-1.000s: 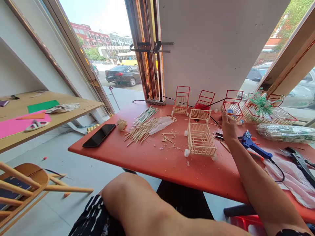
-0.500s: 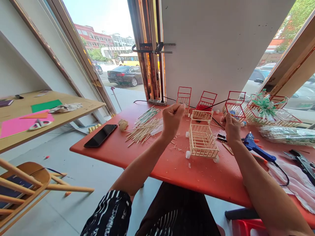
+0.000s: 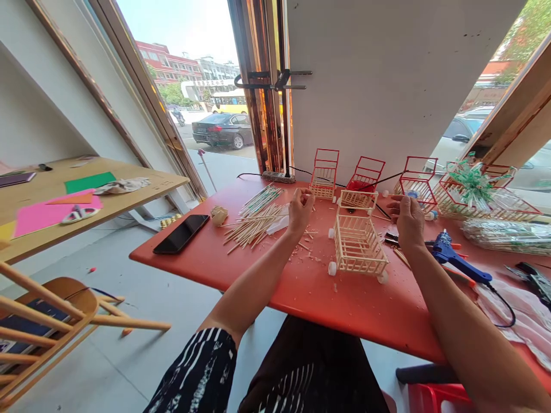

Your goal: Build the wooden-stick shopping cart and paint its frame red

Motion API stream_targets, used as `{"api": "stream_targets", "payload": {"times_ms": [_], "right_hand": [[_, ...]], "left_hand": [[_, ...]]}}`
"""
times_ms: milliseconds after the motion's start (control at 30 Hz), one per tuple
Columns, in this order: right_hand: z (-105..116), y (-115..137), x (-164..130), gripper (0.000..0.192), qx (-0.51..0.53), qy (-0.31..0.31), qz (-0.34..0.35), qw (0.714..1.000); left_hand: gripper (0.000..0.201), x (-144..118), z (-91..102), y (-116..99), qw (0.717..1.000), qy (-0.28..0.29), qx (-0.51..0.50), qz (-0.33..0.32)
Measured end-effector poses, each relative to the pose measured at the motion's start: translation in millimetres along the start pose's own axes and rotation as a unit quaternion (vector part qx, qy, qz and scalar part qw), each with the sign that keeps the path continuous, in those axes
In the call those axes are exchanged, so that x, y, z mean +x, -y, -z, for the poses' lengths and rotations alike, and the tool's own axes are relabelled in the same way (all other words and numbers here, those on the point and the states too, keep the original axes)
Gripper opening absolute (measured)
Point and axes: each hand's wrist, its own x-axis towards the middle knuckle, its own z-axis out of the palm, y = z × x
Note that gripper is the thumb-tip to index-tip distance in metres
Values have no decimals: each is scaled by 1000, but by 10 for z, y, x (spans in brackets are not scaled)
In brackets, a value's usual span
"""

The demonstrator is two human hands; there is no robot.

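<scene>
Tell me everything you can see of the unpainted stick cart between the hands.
The stick cart is an open-topped basket of pale, wood-coloured sticks forming slatted sides and floor. It stands upright on the red table on small white wheels; those at the near corners show. Neither the left hand nor the right hand touches it. Another pale basket sits just behind.

On the table (image 3: 267, 281), a stick cart (image 3: 359, 246) stands between the left hand (image 3: 300, 209) and the right hand (image 3: 408, 221). A pile of sticks (image 3: 253, 221) lies left of the left hand, a phone (image 3: 181, 233) farther left. A glue gun (image 3: 454, 259) lies right of the right hand; more carts (image 3: 365, 175) stand behind.
</scene>
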Motion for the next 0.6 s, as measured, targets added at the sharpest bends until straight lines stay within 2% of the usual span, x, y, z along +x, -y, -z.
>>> {"api": "stream_targets", "payload": {"times_ms": [167,367,600], "right_hand": [[22,-45,16,59,-4,18,0,1000],[-11,-82,2,62,-16,27,8,999],[-53,-78,-26,66,-4,19,7,1000]], "left_hand": [[19,-24,-9,41,1000,28,-2,8],[39,-100,-36,-15,997,73,22,-32],[59,-171,-70,-57,993,111,-18,-25]]}}
